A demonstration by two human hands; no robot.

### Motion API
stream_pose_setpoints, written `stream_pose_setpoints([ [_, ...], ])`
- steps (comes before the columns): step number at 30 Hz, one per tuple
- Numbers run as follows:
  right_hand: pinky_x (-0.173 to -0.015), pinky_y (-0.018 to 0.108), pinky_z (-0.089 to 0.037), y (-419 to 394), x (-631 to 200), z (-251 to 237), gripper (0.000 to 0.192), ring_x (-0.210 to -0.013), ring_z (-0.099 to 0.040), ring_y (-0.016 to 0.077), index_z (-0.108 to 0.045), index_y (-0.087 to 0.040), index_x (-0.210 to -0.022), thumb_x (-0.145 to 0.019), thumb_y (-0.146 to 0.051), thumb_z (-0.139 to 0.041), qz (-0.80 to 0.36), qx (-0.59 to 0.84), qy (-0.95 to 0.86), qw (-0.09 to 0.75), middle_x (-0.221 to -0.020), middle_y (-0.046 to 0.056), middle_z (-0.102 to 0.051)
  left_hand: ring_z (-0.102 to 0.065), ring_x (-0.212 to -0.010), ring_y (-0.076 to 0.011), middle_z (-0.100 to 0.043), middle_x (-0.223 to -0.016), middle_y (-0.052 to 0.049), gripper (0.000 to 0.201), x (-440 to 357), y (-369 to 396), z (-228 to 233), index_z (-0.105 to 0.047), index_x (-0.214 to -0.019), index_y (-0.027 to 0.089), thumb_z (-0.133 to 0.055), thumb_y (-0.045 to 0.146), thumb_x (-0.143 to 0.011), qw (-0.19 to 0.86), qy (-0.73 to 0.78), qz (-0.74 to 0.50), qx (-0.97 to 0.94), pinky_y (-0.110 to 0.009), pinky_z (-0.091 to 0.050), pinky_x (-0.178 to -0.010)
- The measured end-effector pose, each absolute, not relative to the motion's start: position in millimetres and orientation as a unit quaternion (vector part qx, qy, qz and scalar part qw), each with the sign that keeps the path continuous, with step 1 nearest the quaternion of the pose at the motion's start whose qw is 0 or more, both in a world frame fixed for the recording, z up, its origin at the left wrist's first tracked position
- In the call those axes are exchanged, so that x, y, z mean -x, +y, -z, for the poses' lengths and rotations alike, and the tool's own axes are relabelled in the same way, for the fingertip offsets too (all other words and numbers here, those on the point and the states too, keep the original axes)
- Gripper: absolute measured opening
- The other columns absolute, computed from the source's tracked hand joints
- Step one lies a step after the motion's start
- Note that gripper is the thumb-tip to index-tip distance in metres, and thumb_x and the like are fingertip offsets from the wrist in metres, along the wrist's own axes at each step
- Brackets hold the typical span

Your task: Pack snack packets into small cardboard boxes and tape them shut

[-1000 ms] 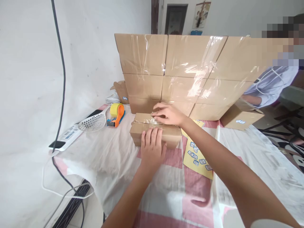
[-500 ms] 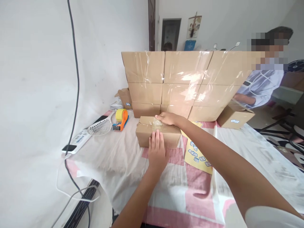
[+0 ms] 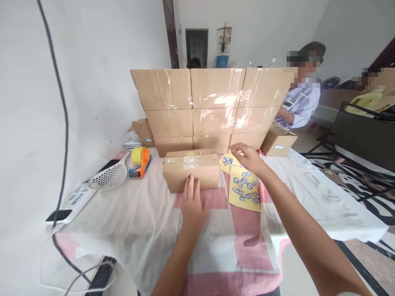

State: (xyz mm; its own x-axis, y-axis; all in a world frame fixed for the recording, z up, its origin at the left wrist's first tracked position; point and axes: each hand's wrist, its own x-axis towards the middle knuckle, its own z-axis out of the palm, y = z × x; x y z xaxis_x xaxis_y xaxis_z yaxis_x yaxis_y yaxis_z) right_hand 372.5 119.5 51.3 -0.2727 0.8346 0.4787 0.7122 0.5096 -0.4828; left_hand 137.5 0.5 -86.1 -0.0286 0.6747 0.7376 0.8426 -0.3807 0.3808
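L hand [image 3: 191, 205], fingers together, rests flat vs front of taped brown cardboard box [image 3: 191, 169] mid-table. R hand [image 3: 249, 158], fingers loosely curled, touches yellow sticker sheet [image 3: 243, 188] just beside box.

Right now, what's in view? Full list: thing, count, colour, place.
taped box: 1, brown, table centre, clear tape on top
stacked boxes: wall of about nine, brown, behind it
loose boxes: 2, brown, one at each end of the wall
sticker sheets: 2, yellow, right of the taped box
tape dispenser: 1, orange and yellow, left of the box
slotted scoop: 1, white, table's left edge
table cloth: 1, white and pink
other person: 1, light shirt, behind the wall
left hand: flat against the taped box's near side
right hand: over the sticker sheets
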Motion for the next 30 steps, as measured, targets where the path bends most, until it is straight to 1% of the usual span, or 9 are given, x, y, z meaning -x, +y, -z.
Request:
stream_pose_setpoints([
  [2, -0.093, 0.043, -0.054, 106, -414, -32, 0.027, -0.102, -0.07, 0.0269, -0.074, -0.019, -0.104, -0.095, -0.033, -0.052, -0.115, 0.532, -0.77, 0.332, -0.112, 0.011, -0.075, -0.059, -0.127, -0.0293, -0.066, -0.127, -0.017, 0.028, -135, -1, 82, -0.061, -0.121, 0.014, -0.051, 0.021, -0.096, 0.08, -0.524, 0.512, 0.676, -0.045, -0.051, -0.105],
  [4, -0.089, 0.042, -0.055, 93, -442, -13, 0.023, -0.098, -0.07, 0.0265, -0.076, -0.021, -0.101, -0.092, -0.029, -0.056, -0.151, 0.563, -0.763, 0.279, -0.111, 0.01, -0.075, -0.065, -0.103, -0.0248, -0.068, -0.103, -0.011, 0.013, -135, -2, 78, -0.064, -0.102, 0.017, -0.053, 0.02, -0.096, 0.071, -0.513, 0.532, 0.671, -0.04, -0.054, -0.092],
  [6, -0.085, 0.041, -0.056, 84, -456, 4, 0.024, -0.097, -0.07, 0.0255, -0.076, -0.023, -0.105, -0.091, -0.026, -0.058, -0.198, 0.575, -0.757, 0.238, -0.114, 0.009, -0.073, -0.064, -0.09, -0.0217, -0.066, -0.092, -0.007, 0.01, -137, -2, 76, -0.063, -0.094, 0.018, -0.053, 0.018, -0.095, 0.053, -0.507, 0.52, 0.685, -0.036, -0.053, -0.082],
  [13, -0.07, 0.036, -0.055, 98, -464, 13, 0.027, -0.084, -0.068, 0.0223, -0.076, -0.023, -0.11, -0.088, -0.028, -0.062, -0.262, 0.604, -0.734, 0.165, -0.11, 0.009, -0.071, -0.058, -0.074, -0.0172, -0.064, -0.078, -0.001, 0.015, -144, 2, 65, -0.061, -0.088, 0.02, -0.05, 0.013, -0.095, -0.012, -0.432, 0.415, 0.8, -0.032, -0.042, -0.072],
  [16, -0.078, 0.037, -0.055, 107, -464, 13, 0.029, -0.095, -0.067, 0.0244, -0.074, -0.023, -0.114, -0.088, -0.031, -0.065, -0.272, 0.572, -0.76, 0.149, -0.112, 0.009, -0.068, -0.055, -0.071, -0.0172, -0.062, -0.075, 0.0, 0.016, -151, 13, 49, -0.061, -0.086, 0.02, -0.049, 0.015, -0.097, -0.023, -0.392, 0.329, 0.859, -0.033, -0.037, -0.071],
  [20, -0.089, 0.04, -0.052, 104, -450, 29, 0.036, -0.106, -0.062, 0.0265, -0.07, -0.021, -0.123, -0.088, -0.033, -0.071, -0.197, 0.507, -0.819, 0.184, -0.112, 0.01, -0.063, -0.056, -0.073, -0.0179, -0.064, -0.081, -0.001, 0.017, -177, 38, 36, -0.06, -0.085, 0.02, -0.048, 0.018, -0.098, -0.024, -0.323, 0.231, 0.917, -0.034, -0.035, -0.068],
  [23, -0.081, 0.04, -0.051, 98, -435, 43, 0.029, -0.097, -0.06, 0.0274, -0.073, -0.018, -0.11, -0.086, -0.035, -0.076, -0.108, 0.509, -0.838, 0.165, -0.103, 0.011, -0.063, -0.055, -0.069, -0.0172, -0.062, -0.077, -0.001, 0.018, -201, 55, 48, -0.06, -0.082, 0.019, -0.049, 0.019, -0.097, -0.019, -0.266, 0.211, 0.94, -0.034, -0.035, -0.064],
  [26, -0.074, 0.039, -0.048, 96, -424, 52, 0.019, -0.091, -0.058, 0.0266, -0.072, -0.017, -0.092, -0.094, -0.036, -0.067, -0.043, 0.517, -0.842, 0.149, -0.096, 0.012, -0.064, -0.056, -0.07, -0.0176, -0.062, -0.076, -0.002, 0.016, -216, 63, 66, -0.063, -0.084, 0.019, -0.051, 0.017, -0.094, -0.034, -0.222, 0.236, 0.945, -0.034, -0.035, -0.062],
  [30, -0.07, 0.037, -0.045, 96, -420, 55, 0.03, -0.085, -0.057, 0.024, -0.066, -0.018, -0.078, -0.103, -0.027, -0.051, -0.044, 0.515, -0.842, 0.155, -0.089, 0.01, -0.064, -0.056, -0.068, -0.0166, -0.064, -0.074, -0.002, 0.016, -216, 66, 73, -0.065, -0.084, 0.019, -0.052, 0.014, -0.093, -0.102, -0.226, 0.264, 0.932, -0.032, -0.039, -0.061],
])
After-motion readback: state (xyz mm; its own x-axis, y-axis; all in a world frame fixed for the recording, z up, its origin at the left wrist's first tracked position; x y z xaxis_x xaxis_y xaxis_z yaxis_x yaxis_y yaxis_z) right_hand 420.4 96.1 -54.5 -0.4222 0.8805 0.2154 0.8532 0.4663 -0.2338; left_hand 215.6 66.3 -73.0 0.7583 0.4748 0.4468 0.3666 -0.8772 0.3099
